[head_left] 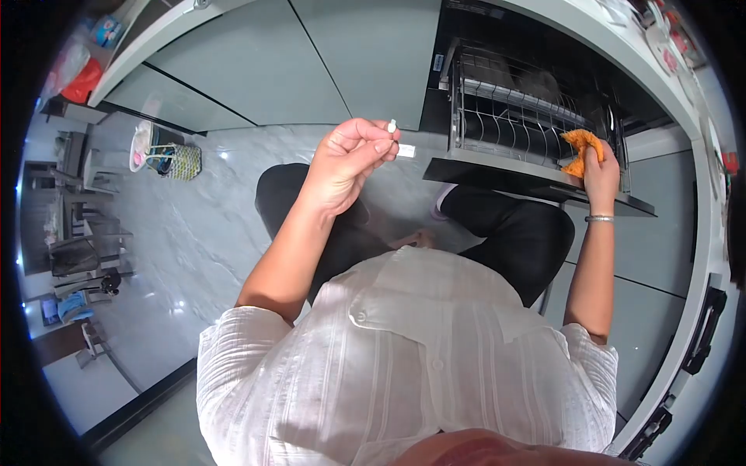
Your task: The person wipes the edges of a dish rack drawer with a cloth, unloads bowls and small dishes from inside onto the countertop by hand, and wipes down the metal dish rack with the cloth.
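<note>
A drawer [517, 161] is pulled open, and it has a wire rack [505, 128] inside with lots of thin bent bars. The right hand [598, 175] is at the right end of the drawer, near its front edge. Its fingers are closed on a fuzzy orange cloth [579, 153], all bunched up. The cloth hangs by the bars, but I cannot tell which of them it touches. There is a silver band [599, 219] around the wrist.

The left hand [350, 159] is up in the air, to the left of the drawer. Its thumb and pointing finger are pinched shut on a tiny white piece [392, 125], which sticks up past the tips. A little flat white tag [406, 151] pokes out by the same hand, just below the piece. I cannot tell if the two are joined.

The person's knees are bent, in black pants [509, 233], in front of the drawer. The shirt [435, 365] is white and thin. Left of the drawer are big gray-green doors [256, 66]. Much farther left, a green and white woven basket [185, 163] sits on the shiny gray floor [183, 233].
</note>
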`<action>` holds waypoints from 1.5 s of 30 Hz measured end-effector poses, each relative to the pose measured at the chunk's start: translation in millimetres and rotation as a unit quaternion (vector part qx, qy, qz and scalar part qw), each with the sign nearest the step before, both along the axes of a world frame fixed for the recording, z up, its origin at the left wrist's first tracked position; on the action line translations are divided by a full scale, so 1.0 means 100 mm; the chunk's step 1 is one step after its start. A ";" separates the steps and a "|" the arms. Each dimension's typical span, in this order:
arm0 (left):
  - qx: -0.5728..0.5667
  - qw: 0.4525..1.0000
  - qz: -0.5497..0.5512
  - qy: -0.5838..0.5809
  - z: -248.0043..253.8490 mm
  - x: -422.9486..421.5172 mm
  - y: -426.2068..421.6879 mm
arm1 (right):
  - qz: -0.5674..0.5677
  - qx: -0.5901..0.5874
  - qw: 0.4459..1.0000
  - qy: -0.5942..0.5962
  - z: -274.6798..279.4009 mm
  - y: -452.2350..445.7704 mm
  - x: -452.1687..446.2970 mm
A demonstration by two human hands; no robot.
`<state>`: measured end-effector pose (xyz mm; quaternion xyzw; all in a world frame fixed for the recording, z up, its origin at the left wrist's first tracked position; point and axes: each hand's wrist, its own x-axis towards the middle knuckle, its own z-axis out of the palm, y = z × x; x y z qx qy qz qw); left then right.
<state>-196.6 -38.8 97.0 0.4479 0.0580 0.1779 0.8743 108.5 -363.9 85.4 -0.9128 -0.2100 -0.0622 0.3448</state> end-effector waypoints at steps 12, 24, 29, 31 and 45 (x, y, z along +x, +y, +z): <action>-0.070 0.991 -0.104 -0.043 0.43 0.19 -0.43 | 0.006 -0.028 0.999 -0.025 0.14 0.03 -0.20; -0.047 0.977 -0.203 0.046 0.42 0.47 -0.65 | 0.001 -0.029 0.999 -0.026 0.10 0.02 -0.21; -0.094 0.856 -0.507 -0.042 0.92 0.85 -1.42 | 0.044 -0.006 0.995 0.092 0.18 -0.02 -0.20; -0.075 0.768 -0.621 -0.138 1.08 1.01 -1.74 | 0.082 0.019 0.987 0.140 0.10 -0.14 -0.09; -0.275 0.570 -0.748 -0.202 1.34 1.19 -2.39 | 0.086 0.185 0.875 0.440 0.46 0.60 0.58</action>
